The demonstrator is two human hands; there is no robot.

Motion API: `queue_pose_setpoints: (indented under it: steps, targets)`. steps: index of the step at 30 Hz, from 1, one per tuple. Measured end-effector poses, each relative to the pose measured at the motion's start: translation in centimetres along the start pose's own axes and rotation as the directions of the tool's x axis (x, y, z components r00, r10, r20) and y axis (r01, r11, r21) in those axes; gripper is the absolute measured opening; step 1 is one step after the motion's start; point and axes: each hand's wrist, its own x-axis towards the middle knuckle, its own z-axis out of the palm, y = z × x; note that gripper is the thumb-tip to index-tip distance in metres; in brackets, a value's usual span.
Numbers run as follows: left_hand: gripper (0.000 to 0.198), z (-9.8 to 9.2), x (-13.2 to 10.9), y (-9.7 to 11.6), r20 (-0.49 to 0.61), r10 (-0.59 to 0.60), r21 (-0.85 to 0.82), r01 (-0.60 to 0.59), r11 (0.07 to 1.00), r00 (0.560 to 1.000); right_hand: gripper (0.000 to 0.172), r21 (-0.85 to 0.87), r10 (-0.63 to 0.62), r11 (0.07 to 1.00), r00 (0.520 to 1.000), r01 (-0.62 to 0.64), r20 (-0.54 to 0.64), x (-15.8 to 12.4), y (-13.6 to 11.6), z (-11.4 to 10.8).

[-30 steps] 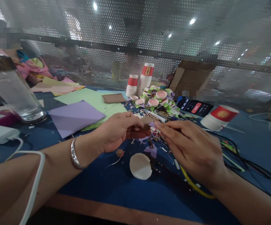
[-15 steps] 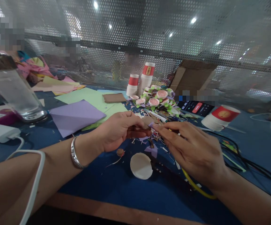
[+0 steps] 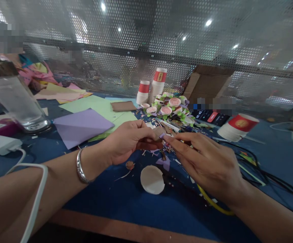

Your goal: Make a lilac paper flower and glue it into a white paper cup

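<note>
My left hand (image 3: 126,141), a silver bangle at its wrist, pinches a small brown cardboard piece (image 3: 157,131) between thumb and fingers. The fingertips of my right hand (image 3: 207,157) are closed on a small scrap of purple paper (image 3: 162,135), which lies against the cardboard's edge. Whether the two are stuck together I cannot tell. Below the hands a pale paper disc (image 3: 152,179) rests on the blue table. To its left is a small brown disc (image 3: 129,165). Paper clippings (image 3: 164,163) are scattered under my fingers.
Purple (image 3: 84,126) and green sheets (image 3: 85,104) lie left of centre, a brown cardboard piece (image 3: 123,106) behind them. Paper-cup stacks (image 3: 157,89) and a pile of decorated discs (image 3: 174,102) stand at the back. A glass bottle (image 3: 24,104), phone (image 3: 211,117), tipped cups (image 3: 238,126) and cables (image 3: 270,177) flank the hands.
The cardboard piece has turned slightly in my left hand, showing more of its face. My right fingertips have shifted a little left, still against its edge.
</note>
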Motion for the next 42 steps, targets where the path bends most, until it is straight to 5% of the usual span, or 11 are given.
queue_pose_setpoints:
  steps: [7,11,15,18,28,42]
  targets:
    - [0.022,-0.4,0.1,-0.2,0.008,0.033,0.017,-0.033,0.999,0.999,0.036,0.055,0.035,0.998,0.999,-0.035,0.015,0.0,0.0,0.1]
    - [0.021,-0.8,0.1,-0.4,0.02,0.031,0.018,-0.031,0.999,0.999,0.041,0.242,0.187,0.952,0.982,-0.189,0.03,0.2,-0.1,-0.1]
    - [0.018,-0.7,0.0,-0.3,0.045,0.018,0.084,-0.022,0.996,0.999,0.032,0.433,0.428,0.782,0.891,-0.449,0.15,0.3,0.1,0.1]
    - [0.018,-0.4,-0.1,-0.2,0.06,-0.006,0.142,-0.003,0.99,0.998,0.023,0.496,0.499,0.657,0.82,-0.569,0.28,0.4,0.2,0.4]
    - [0.019,-0.2,-0.2,-0.5,0.143,0.003,0.22,-0.035,0.975,0.99,0.017,0.656,0.401,0.454,0.795,-0.603,0.454,1.3,-0.1,0.0]
    - [0.019,0.1,-0.5,-0.1,0.14,-0.022,0.237,-0.012,0.971,0.99,0.021,0.665,0.388,0.375,0.761,-0.646,0.52,1.4,0.1,-0.1]
